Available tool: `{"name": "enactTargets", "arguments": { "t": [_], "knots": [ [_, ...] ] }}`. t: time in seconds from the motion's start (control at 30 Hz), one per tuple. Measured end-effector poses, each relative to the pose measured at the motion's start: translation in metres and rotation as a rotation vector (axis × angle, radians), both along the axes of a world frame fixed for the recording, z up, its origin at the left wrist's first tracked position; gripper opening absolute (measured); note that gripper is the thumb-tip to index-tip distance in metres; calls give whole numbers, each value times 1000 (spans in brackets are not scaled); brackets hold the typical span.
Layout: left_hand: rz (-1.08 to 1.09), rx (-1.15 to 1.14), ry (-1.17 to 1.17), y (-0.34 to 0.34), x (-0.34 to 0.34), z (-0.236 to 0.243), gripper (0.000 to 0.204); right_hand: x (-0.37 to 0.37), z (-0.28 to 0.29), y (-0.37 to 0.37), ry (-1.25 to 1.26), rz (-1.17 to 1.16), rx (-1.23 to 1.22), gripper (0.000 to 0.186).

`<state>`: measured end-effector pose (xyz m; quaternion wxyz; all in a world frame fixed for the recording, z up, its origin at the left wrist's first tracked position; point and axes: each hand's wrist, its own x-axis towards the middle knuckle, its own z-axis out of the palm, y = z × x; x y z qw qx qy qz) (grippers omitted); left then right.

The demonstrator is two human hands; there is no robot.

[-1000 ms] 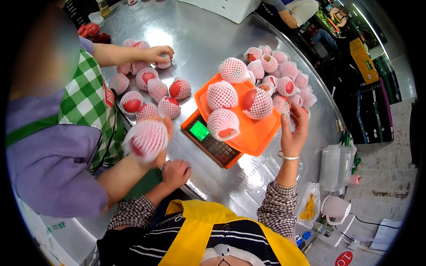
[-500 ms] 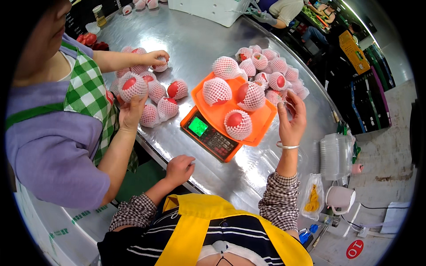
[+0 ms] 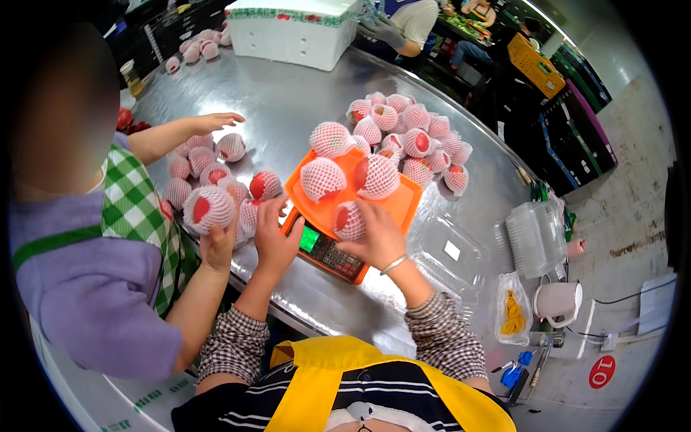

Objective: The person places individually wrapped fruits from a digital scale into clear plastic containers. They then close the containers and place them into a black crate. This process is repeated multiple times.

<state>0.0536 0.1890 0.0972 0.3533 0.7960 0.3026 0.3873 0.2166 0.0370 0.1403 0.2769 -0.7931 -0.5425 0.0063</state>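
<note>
While my right hand (image 3: 376,237) clasps round red fruit in white foam net (image 3: 348,221), left hand (image 3: 276,234) spread, left of grip

Strip lighting (image 3: 551,23) glows beyond the metal table (image 3: 288,93).

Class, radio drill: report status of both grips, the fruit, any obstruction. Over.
Right grip on foam-netted red fruit, near edge of orange tray. Left grip open beside scale. Co-worker's hand close on left, holding another netted fruit.
</note>
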Motion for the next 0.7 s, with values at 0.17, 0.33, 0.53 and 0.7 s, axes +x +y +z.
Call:
{"name": "enactTargets", "arguments": {
  "t": [0.17, 0.33, 0.53, 0.7],
  "knots": [
    [-103, 186, 195, 34, 49, 23, 92, 4, -13, 7, 62, -18, -9, 82],
    [-292, 185, 331, 43, 83, 18, 87, 23, -18, -23, 804, 21, 375, 71],
    [-336, -399, -72, 43, 82, 6, 73, 33, -32, -87, 2119, 97, 998, 61],
    [-867, -1582, -631, -1, 79, 13, 74, 34, -55, -142, 2342, 247, 1212, 67]
  ]
}}
